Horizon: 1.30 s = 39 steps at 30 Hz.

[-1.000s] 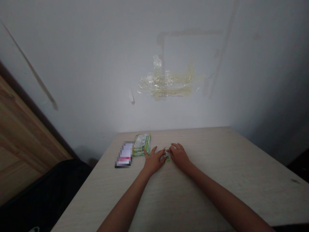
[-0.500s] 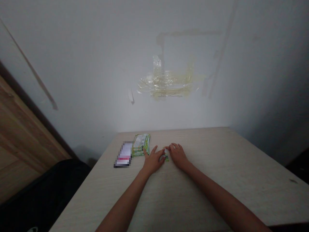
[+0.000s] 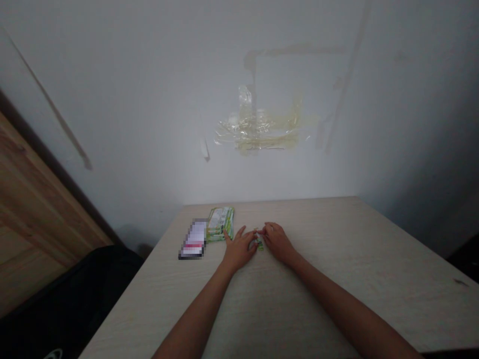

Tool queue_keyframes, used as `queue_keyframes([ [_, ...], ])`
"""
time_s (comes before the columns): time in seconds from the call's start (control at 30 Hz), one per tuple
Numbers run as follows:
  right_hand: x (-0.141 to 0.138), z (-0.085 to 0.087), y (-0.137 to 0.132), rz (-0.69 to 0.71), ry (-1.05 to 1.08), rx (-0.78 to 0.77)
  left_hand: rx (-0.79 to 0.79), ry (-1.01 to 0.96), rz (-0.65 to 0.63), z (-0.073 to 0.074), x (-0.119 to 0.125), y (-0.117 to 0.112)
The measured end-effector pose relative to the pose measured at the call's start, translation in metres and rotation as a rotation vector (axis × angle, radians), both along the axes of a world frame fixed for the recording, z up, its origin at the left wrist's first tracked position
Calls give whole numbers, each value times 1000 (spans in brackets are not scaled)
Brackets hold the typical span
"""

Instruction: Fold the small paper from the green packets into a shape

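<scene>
Along the left edge of the frame runs a wooden door (image 3: 22,209), with a black bag (image 3: 75,299) below it at the lower left. Right of these, on the pale tabletop (image 3: 337,279), lies a blurred card (image 3: 194,239), and just beside it a stack of green-and-white packets (image 3: 220,223), both near the far edge by the wall. The left hand (image 3: 237,249) lies palm down at centre frame, its grip wide with fingers spread; the outermost finger touches the near corner of the stack. The thumb side meets a small green packet (image 3: 259,244) that lies flat on the tabletop between the two hands. The right hand (image 3: 279,243) is just right of it, its grip narrow, with fingertips bunched on the packet's far end. Whether they pinch it or only press on it cannot be told. Yellowed tape residue (image 3: 262,127) clings to the wall above.

Compared with half a second ago, little has changed. Both hands stay at the small packet, and the right fingertips have drawn slightly closer to the left thumb. The card and stack lie as before.
</scene>
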State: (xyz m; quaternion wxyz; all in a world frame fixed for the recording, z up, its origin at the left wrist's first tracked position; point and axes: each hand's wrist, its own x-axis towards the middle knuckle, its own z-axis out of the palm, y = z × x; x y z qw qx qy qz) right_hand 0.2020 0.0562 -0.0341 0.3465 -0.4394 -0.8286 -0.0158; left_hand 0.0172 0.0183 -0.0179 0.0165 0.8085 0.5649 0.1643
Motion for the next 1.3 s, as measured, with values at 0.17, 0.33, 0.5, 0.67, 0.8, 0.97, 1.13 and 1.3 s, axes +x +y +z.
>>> queue_keyframes([
  [0.17,0,6,-4,-5,52,10,2,-19,35,-1,1,0],
  [0.33,1,12,-9,43,71,23,5,-8,49,0,2,0],
  [0.5,2,10,-11,76,57,47,18,-2,57,2,2,-2],
  [0.67,4,12,-16,122,35,50,27,-48,55,3,3,-3],
  [0.8,7,15,-21,182,35,27,16,-44,54,5,2,-4],
  [0.97,12,16,-26,251,54,20,-7,-47,52,6,2,-4],
  [1.13,15,20,-30,314,53,17,6,-46,59,4,3,-4],
  [1.3,17,24,-33,353,47,3,3,-61,58,4,3,-3],
])
